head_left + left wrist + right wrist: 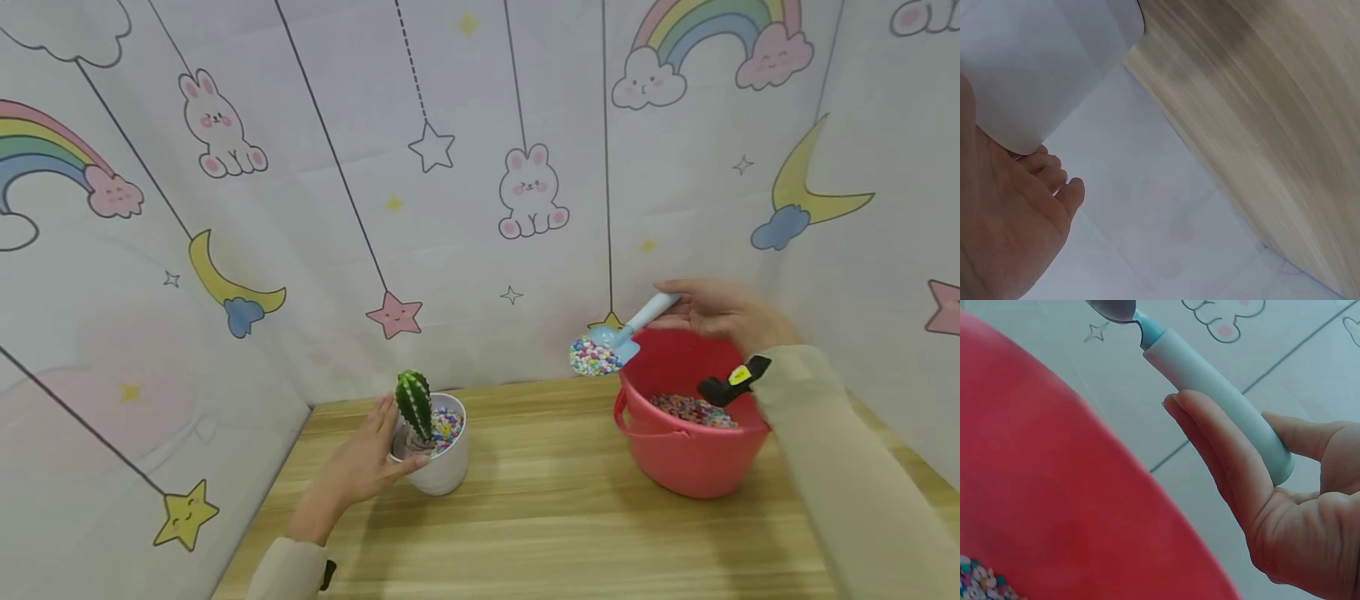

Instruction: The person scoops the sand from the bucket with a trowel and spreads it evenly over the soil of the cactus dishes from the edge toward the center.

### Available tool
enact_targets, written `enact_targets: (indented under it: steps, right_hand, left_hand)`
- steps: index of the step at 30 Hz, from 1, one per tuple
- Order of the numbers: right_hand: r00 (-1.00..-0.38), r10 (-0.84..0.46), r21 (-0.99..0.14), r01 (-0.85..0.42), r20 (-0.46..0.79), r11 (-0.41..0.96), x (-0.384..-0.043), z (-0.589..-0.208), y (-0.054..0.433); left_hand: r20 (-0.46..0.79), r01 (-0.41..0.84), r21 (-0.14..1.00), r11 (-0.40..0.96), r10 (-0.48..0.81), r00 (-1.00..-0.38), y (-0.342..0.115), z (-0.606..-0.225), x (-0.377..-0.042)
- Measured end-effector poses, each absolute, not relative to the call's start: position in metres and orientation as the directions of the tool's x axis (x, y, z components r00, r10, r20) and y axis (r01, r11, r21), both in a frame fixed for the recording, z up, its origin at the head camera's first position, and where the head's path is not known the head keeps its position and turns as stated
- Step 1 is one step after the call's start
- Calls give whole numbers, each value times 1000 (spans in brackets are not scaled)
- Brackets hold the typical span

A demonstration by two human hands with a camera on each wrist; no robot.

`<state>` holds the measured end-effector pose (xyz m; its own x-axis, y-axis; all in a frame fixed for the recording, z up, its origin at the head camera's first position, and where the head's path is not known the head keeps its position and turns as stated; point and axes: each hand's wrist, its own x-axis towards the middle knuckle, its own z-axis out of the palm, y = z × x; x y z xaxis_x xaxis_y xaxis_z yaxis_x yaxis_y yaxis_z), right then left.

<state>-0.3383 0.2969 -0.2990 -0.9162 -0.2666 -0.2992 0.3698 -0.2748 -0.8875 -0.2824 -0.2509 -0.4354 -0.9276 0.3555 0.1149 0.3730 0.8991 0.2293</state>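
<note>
My left hand (356, 462) holds a white flowerpot (444, 477) at its left side, thumb at the near rim and fingers along the far side. In the pot a green ribbed cactus (415, 406) stands, tilted slightly left, with multicoloured pebbles (448, 427) at its right. Pinched between thumb and fingers of my right hand (716, 310) is the pale handle of a small blue shovel (1222, 403), its blade heaped with pebbles (595, 357). The shovel is above the left rim of a red bucket (693, 462), which holds more pebbles (693, 408).
Pot and bucket stand apart on a wood-grain table (540, 508), the bucket to the right. White fabric (465, 250) printed with rabbits, stars and moons rises behind and at both sides. The bucket's red handle (621, 412) hangs down at its left.
</note>
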Motion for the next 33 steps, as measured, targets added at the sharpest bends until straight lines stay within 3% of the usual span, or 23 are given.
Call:
enact_targets:
  steps: [13,33]
  right_hand:
    - [-891,-323,-856,418,-320,-303,-351,-299,241]
    - [-892,-286,-834,435,-349,-339,-364,-314,168]
  left_hand:
    - [107,356,235,905,339,-935,-252,-437,-282]
    - [105,347,253,903,331,-938,-252,-438,-283]
